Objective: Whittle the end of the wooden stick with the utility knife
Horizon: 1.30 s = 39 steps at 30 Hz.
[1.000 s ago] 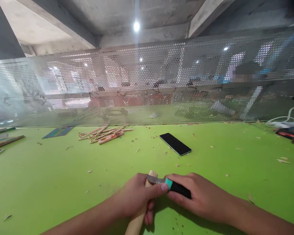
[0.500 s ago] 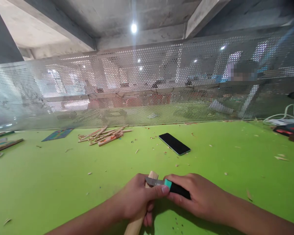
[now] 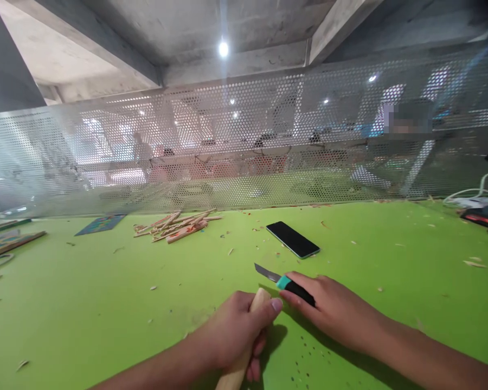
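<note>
Head view: a green tabletop (image 3: pixel 138 309), scattered with shavings (image 3: pixel 475 264), runs back to a perforated screen (image 3: pixel 211 130) beneath a concrete ceiling (image 3: pixel 191 32). The left hand (image 3: pixel 236 327) is wrapped around a wooden stick (image 3: pixel 231 377) over the near side; the right hand (image 3: pixel 333 311) grips a knife (image 3: pixel 284 283), its blade apart from the stick.

The stick (image 3: pixel 236 371) is smooth wood, the blade (image 3: pixel 267 272) seemingly dull metal.
</note>
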### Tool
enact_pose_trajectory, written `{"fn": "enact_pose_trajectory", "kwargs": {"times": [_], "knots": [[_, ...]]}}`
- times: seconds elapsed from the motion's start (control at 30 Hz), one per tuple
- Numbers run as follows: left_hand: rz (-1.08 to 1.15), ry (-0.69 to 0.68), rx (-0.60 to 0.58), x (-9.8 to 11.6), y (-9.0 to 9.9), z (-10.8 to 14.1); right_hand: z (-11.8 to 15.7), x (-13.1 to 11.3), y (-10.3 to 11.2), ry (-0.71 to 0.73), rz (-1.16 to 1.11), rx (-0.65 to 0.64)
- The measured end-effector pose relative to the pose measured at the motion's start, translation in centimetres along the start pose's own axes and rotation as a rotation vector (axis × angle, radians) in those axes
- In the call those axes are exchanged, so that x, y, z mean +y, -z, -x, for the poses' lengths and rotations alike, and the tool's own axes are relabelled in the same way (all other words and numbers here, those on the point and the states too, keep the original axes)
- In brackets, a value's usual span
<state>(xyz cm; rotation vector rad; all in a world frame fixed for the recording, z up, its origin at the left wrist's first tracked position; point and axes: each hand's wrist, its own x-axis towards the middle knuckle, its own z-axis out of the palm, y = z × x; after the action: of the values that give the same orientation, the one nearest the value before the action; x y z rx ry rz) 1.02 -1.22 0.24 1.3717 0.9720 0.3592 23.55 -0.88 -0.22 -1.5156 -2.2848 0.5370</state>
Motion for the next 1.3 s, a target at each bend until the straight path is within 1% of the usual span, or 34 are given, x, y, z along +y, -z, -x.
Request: {"fn": "enact_pose_trajectory", "kwargs": {"times": [0.2, 0.33, 0.47, 0.53, 0.6, 0.67, 0.77, 0.93, 1.1, 1.3], "knots": [[0.046, 0.017, -0.052, -0.4, 0.5, -0.4, 0.4, -0.3, 0.0, 0.004, 0.017, -0.016], [0.041, 0.014, -0.085, -0.5, 0.9, -0.4, 0.5, -0.4, 0.4, 0.079, -0.005, -0.051], [0.057, 0.015, -0.08, -0.7, 1.4, -0.3, 0.6, -0.6, 0.7, 0.127, -0.022, -0.04], [0.069, 0.011, -0.086, -0.8, 1.4, -0.3, 0.8, -0.7, 0.7, 0.168, -0.048, -0.076], [0.066, 0.005, -0.116, -0.7, 1.4, -0.3, 0.9, -0.7, 0.6, 0.203, -0.068, -0.121], [0.055, -0.007, -0.137, -0.7, 1.4, -0.3, 0.9, -0.7, 0.5, 0.226, -0.07, -0.139], [0.045, -0.016, -0.105, -0.7, 1.3, -0.3, 0.8, -0.6, 0.4, 0.241, -0.064, -0.141], [0.033, -0.013, -0.052, -0.9, 1.0, -0.3, 1.1, -0.8, 0.1, 0.21, -0.057, -0.123], [-0.027, 0.056, 0.036, -0.8, 0.3, -0.1, 1.1, -0.9, -0.4, 0.063, -0.107, -0.048], [-0.024, 0.004, -0.005, -0.6, 0.3, 0.2, 1.0, -1.1, -0.3, 0.053, -0.077, -0.067]]}}
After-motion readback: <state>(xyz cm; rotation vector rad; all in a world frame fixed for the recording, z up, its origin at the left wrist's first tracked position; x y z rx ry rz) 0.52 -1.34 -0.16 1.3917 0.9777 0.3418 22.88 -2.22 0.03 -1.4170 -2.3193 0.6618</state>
